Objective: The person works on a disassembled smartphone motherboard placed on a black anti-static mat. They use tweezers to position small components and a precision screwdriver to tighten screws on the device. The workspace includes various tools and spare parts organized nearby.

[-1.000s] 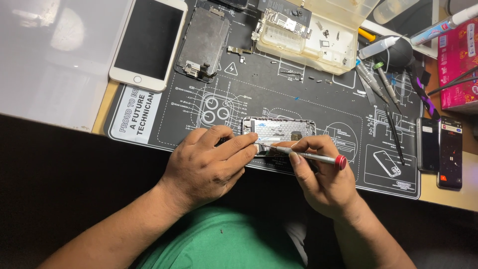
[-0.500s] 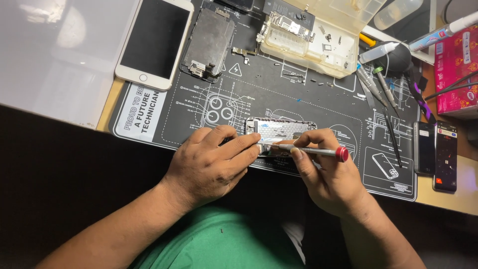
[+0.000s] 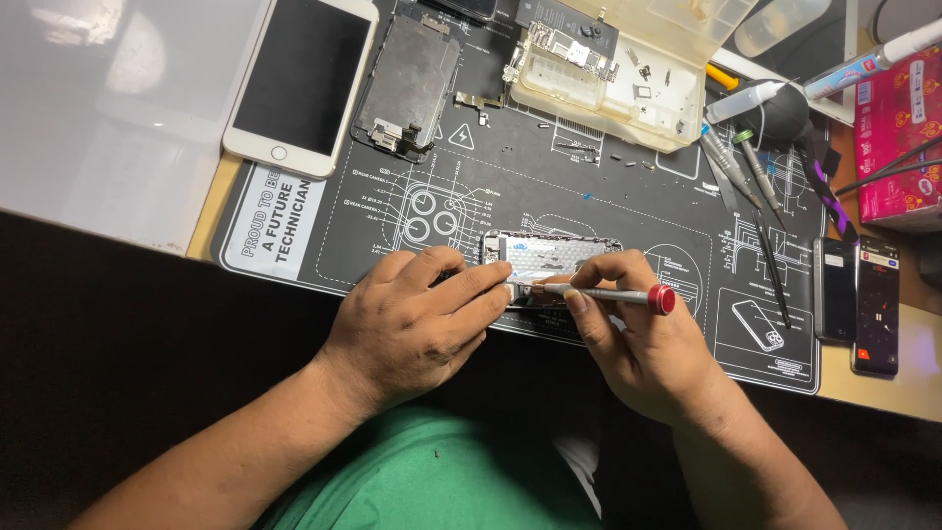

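Note:
An opened phone body with a silvery metal inside point(image 3: 554, 257) lies on a black repair mat point(image 3: 628, 196) near its front edge. My left hand point(image 3: 417, 319) rests over the phone body's left end, fingers pressing it down. In my right hand point(image 3: 638, 339) I grip a slim screwdriver with a red cap point(image 3: 613, 293). Its tip points left and meets the phone body's lower left part, right beside my left fingertips.
A white phone point(image 3: 299, 83) and a detached screen part point(image 3: 410, 86) lie at the back left. A clear parts box point(image 3: 628, 59) sits behind, with tweezers and other tools point(image 3: 746, 172) to the right. Two dark phones point(image 3: 856, 294) lie at the right edge, a red box point(image 3: 898, 137) behind them.
Both hands stay on the phone body. The screwdriver has tilted slightly, its red cap shifting a little; the view has also drifted a bit.

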